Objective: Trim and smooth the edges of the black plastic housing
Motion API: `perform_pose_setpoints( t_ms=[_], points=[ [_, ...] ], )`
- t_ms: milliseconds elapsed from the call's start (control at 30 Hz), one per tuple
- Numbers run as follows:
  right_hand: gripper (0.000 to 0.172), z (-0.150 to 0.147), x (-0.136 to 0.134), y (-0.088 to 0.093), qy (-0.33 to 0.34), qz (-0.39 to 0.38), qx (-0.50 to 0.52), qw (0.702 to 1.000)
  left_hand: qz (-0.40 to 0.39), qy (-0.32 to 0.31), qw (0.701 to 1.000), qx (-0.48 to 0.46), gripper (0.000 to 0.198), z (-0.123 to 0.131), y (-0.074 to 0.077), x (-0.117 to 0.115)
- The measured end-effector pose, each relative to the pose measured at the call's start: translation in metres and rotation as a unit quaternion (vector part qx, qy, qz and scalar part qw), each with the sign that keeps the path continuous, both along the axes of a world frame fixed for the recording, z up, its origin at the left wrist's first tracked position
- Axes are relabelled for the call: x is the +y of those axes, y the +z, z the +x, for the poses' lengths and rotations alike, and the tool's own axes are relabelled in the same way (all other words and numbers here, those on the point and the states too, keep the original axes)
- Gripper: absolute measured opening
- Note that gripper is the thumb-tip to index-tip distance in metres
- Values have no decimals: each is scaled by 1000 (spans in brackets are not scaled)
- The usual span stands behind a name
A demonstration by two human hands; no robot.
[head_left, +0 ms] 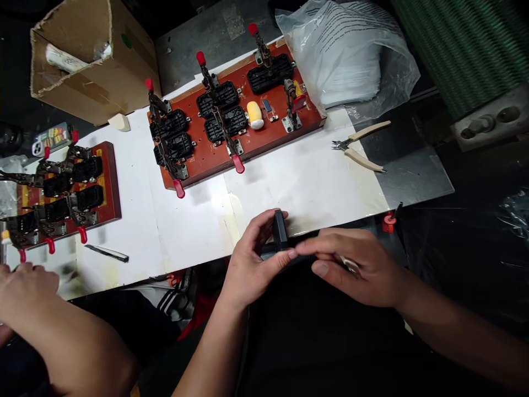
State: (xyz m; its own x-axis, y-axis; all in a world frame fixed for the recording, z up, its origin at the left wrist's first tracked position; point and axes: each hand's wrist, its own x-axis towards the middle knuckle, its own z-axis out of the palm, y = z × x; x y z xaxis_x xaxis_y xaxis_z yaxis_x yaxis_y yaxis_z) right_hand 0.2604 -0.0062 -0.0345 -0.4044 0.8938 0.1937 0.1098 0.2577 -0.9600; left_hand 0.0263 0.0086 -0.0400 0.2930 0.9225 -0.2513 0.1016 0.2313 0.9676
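My left hand (258, 259) grips a small black plastic part (280, 230) on edge, thumb in front and fingers behind, just off the table's front edge. Close by on its right is my right hand (351, 264). Its index fingertip reaches to my left thumb by the part's lower end, and its other fingers are curled. A pale, shiny bit (350, 264) shows between those fingers; what it is I cannot make out. Beyond the hands stands a red-brown fixture board (243, 149) with toggle clamps over several black plastic housings (225, 122).
Side cutters (363, 146) lie right of the board, below a clear bag (351, 60) of white pieces. A yellow-and-white roller-shaped piece (255, 114) rests on the board. At left are a second fixture (111, 182), a craft knife (106, 253), a cardboard box (128, 66) and another person's arm (78, 342).
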Motion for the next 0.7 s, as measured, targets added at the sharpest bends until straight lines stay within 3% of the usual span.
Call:
perform_pose_setpoints(
  t_ms=[67, 133, 267, 400, 467, 567, 700],
  points=[
    [49, -2, 0, -2, -11, -10, -23, 1000, -1, -7, 1000, -8, 68, 0, 0, 0],
    [53, -3, 0, -4, 9, 5, -12, 1000, 3, -8, 1000, -13, 68, 1, -1, 0],
    [13, -1, 0, -1, 53, 17, 18, 998, -1, 2, 1000, -4, 67, 2, -1, -1],
    [11, 8, 12, -5, -65, -74, -146, 984, -8, 22, 1000, 16, 68, 3, -1, 0],
    [30, 15, 21, -13, -124, -106, -242, 956, -9, 45, 998, 45, 75, 2, -2, 2],
    [56, 29, 34, -28, -147, -74, -316, 934, -28, 76, 985, 155, 91, 0, -7, 8],
    [46, 48, 59, -29, -165, 7, -348, 923, 36, 87, 957, 275, 82, -3, -19, 22]
  ],
)
